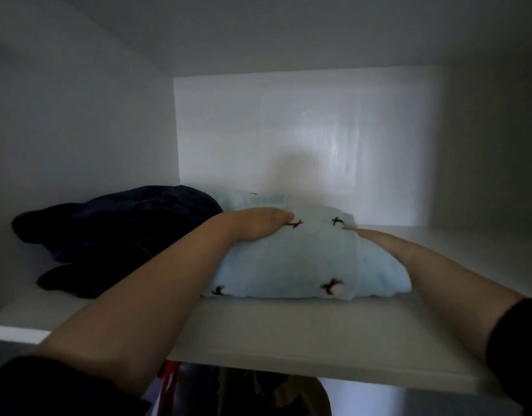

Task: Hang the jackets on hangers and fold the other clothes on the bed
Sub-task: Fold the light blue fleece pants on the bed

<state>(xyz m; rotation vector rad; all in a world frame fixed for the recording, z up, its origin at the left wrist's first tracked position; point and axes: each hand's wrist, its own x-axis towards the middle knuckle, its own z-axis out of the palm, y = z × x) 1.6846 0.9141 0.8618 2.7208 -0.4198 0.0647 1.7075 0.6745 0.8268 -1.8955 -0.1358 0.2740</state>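
Observation:
A folded light blue garment (306,259) with small dark cross marks lies on a white wardrobe shelf (288,334). My left hand (258,222) rests flat on its top left side, fingers straight. My right hand (366,234) lies against the garment's right side, and the cloth partly hides its fingers. A dark navy folded garment (114,235) sits on the shelf just left of the blue one, touching it.
The shelf is boxed in by white side walls and a lit back panel (306,130). Bare shelf surface extends to the right of the blue garment. Below the shelf edge, hanging clothes (273,391) and something red (168,382) show.

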